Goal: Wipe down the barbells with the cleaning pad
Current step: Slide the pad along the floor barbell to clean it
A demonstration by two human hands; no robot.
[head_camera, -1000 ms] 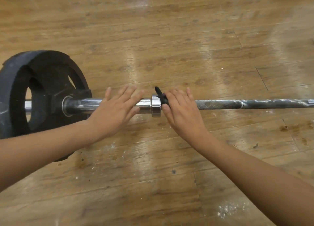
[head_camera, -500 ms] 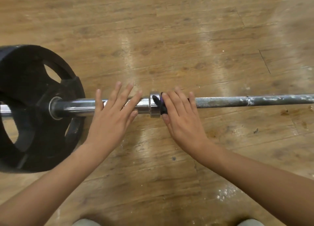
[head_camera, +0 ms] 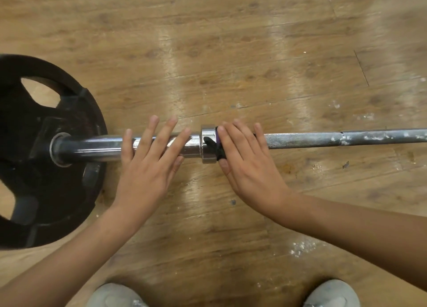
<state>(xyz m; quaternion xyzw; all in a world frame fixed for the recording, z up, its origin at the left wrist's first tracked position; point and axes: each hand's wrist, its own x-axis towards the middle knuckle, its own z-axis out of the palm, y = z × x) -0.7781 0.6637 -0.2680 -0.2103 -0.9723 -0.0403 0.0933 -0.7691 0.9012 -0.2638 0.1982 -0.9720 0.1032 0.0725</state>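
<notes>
Left of the barbell collar (head_camera: pixel 205 134) my left hand (head_camera: pixel 147 166) rests flat, while just right of it my straight-fingered right hand (head_camera: pixel 249 168) presses the cleaning pad (head_camera: pixel 211 145).

Hidden and cropped parts

The right hand (head_camera: pixel 249 166) is hiding most of the cleaning pad (head_camera: pixel 213 146), leaving only a dark strip. The left frame edge is cutting the weight plate (head_camera: pixel 34 145); the barbell (head_camera: pixel 323 139) is running off right; the shoes (head_camera: pixel 115 295) are being cropped at the bottom

1 barbell (head_camera: pixel 300 140), 1 wt plate (head_camera: pixel 46 191), 1 cleaning pad (head_camera: pixel 211 146), 2 hands (head_camera: pixel 147 168) (head_camera: pixel 249 168), 2 shoes (head_camera: pixel 115 295) (head_camera: pixel 332 294)
</notes>
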